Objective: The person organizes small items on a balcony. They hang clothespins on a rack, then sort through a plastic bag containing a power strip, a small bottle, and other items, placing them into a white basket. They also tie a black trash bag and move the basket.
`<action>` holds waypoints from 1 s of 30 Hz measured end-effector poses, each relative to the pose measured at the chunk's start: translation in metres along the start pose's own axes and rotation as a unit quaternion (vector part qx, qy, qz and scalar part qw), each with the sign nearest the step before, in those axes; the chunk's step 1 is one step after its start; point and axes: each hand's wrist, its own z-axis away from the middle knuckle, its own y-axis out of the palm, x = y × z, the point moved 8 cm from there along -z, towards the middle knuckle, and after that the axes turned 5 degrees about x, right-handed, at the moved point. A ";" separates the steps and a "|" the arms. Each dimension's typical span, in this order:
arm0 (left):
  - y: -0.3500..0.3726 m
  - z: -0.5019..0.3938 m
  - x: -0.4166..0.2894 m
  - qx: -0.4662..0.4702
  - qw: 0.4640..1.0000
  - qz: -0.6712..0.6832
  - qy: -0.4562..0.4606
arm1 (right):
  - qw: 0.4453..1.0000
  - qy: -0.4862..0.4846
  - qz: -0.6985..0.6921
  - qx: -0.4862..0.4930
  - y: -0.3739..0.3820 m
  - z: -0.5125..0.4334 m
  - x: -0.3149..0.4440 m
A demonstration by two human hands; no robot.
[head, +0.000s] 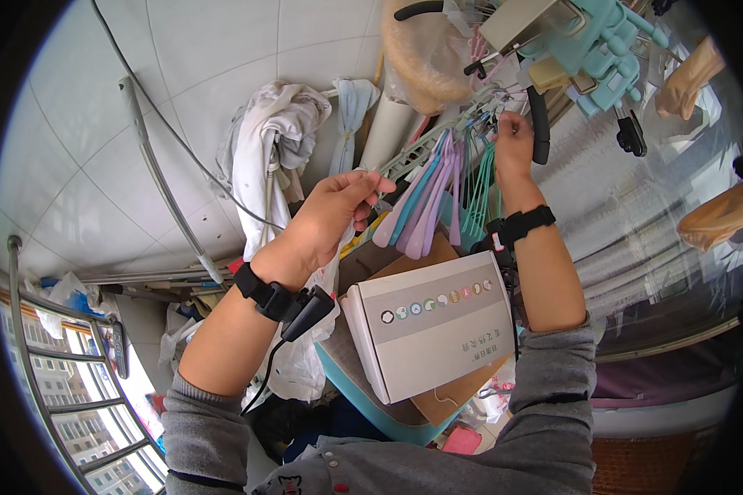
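Several plastic and wire clothes hangers in pink, purple, blue and green hang bunched on a pale green drying rack. My left hand is at the rack's near left end, thumb and fingertips pinched together at its tip. My right hand is raised at the hanger hooks, right of the bunch, fingers curled; whether a hook lies between them cannot be told. Both wrists wear black straps with small devices. Below the hangers lies a cardboard box with a row of round icons.
A grey and teal seat is under the box. White cloths hang by the tiled wall at left. A teal clip rack hangs upper right, near sheer curtains. A metal window guard stands lower left.
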 end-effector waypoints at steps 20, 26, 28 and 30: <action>0.022 -0.005 -0.006 0.055 0.998 -0.032 -0.006 | 0.984 0.070 0.153 -0.058 -0.042 -0.008 -0.025; 0.029 -0.008 -0.007 0.072 0.997 -0.021 -0.002 | 0.902 -0.057 0.410 0.121 -0.005 0.075 0.037; 0.029 -0.010 -0.006 0.074 0.997 -0.022 -0.004 | 0.890 -0.143 0.359 0.243 0.011 0.112 0.074; 0.030 -0.011 -0.004 0.068 0.997 -0.022 -0.003 | 0.899 -0.169 0.207 0.346 0.016 0.135 0.114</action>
